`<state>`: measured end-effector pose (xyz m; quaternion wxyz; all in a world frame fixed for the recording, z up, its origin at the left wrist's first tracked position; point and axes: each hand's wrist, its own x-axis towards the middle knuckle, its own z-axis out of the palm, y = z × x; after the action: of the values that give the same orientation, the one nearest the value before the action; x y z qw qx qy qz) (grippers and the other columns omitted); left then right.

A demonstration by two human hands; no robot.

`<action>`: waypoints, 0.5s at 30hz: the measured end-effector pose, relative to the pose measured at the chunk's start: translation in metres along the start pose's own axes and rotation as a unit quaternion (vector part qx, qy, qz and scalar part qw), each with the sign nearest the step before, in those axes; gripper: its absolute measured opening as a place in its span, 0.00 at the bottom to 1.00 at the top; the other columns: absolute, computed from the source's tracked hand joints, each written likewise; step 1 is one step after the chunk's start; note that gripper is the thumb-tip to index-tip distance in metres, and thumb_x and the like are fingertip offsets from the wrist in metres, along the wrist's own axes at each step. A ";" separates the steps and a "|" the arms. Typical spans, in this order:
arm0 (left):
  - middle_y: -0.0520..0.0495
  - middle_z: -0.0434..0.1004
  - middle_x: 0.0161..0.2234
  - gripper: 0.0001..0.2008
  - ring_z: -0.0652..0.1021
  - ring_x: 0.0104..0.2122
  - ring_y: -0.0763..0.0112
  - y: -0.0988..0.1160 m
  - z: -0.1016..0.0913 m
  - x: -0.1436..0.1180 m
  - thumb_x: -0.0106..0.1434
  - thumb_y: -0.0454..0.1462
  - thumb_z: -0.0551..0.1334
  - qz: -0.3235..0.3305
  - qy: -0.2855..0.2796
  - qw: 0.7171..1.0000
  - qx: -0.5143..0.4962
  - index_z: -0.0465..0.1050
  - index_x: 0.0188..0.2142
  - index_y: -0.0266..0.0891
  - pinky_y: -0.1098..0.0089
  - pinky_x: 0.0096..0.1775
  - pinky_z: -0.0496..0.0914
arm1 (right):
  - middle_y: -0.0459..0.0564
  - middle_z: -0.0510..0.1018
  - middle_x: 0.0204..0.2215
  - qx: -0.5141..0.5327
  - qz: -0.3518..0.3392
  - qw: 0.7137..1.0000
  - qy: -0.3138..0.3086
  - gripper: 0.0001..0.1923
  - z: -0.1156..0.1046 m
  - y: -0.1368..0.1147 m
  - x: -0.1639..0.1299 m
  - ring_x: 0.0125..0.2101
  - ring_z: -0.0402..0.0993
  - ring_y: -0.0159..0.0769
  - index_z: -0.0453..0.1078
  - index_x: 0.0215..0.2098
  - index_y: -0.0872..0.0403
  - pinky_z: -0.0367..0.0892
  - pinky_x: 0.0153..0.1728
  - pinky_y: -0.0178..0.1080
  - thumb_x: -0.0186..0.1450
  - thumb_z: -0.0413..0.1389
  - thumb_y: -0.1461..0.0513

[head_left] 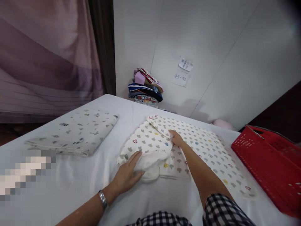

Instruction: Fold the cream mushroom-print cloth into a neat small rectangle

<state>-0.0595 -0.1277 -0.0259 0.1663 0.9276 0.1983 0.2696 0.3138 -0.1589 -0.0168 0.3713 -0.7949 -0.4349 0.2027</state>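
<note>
A white cloth printed with small grey and coloured mushrooms (202, 147) lies spread across the table in front of me, its left part folded over in a layer. My left hand (130, 172) rests at the near left edge of that layer, fingers stretched out and touching it. The plain white underside shows just beside the fingers. My right hand (176, 138) pinches the cloth along the edge of the folded layer, near the middle. A bracelet sits on my left wrist.
Another folded printed cloth (82, 131) lies on the white-covered table (103, 179) at left. A red plastic basket (265, 163) stands at right. Beyond the far edge is a stack of folded fabrics (145, 86) by the wall, which bears paper notes (183, 72). A pixelated patch covers the lower left.
</note>
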 end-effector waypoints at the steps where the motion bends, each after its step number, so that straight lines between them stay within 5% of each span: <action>1: 0.37 0.60 0.60 0.35 0.68 0.56 0.59 0.001 0.002 -0.001 0.62 0.42 0.57 -0.013 -0.011 1.000 0.007 0.42 0.64 0.40 0.62 0.50 0.69 | 0.48 0.64 0.58 -0.011 -0.007 1.000 -0.016 0.31 0.000 0.001 0.001 0.58 0.57 0.45 0.72 0.48 0.50 0.51 0.59 0.46 0.46 0.53 0.71; 4: 0.38 0.66 0.57 0.39 0.73 0.51 0.56 0.007 0.007 -0.007 0.59 0.44 0.60 -0.011 -0.046 0.999 0.013 0.41 0.65 0.42 0.59 0.47 0.70 | 0.48 0.69 0.54 0.006 -0.001 1.000 -0.023 0.27 -0.004 0.004 0.003 0.54 0.62 0.43 0.73 0.45 0.49 0.54 0.58 0.44 0.47 0.54 0.70; 10: 0.43 0.62 0.60 0.37 0.68 0.55 0.54 0.019 0.010 -0.019 0.57 0.41 0.63 0.136 -0.126 0.983 0.006 0.49 0.63 0.48 0.51 0.54 0.62 | 0.49 0.77 0.30 0.119 0.052 0.991 0.012 0.15 -0.015 -0.003 0.012 0.30 0.72 0.36 0.74 0.38 0.55 0.69 0.36 0.39 0.57 0.50 0.60; 15: 0.42 0.56 0.63 0.38 0.69 0.53 0.58 0.015 0.022 -0.018 0.55 0.25 0.54 0.072 -0.092 0.992 0.047 0.49 0.63 0.48 0.55 0.50 0.67 | 0.50 0.77 0.29 0.211 0.086 0.973 0.037 0.18 -0.011 -0.012 0.015 0.27 0.72 0.34 0.70 0.42 0.55 0.69 0.28 0.35 0.58 0.50 0.54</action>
<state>-0.0571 -0.1537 -0.0448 0.1199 0.9671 0.1269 0.1850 0.3229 -0.1464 -0.0007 0.5279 -0.7398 -0.2981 0.2917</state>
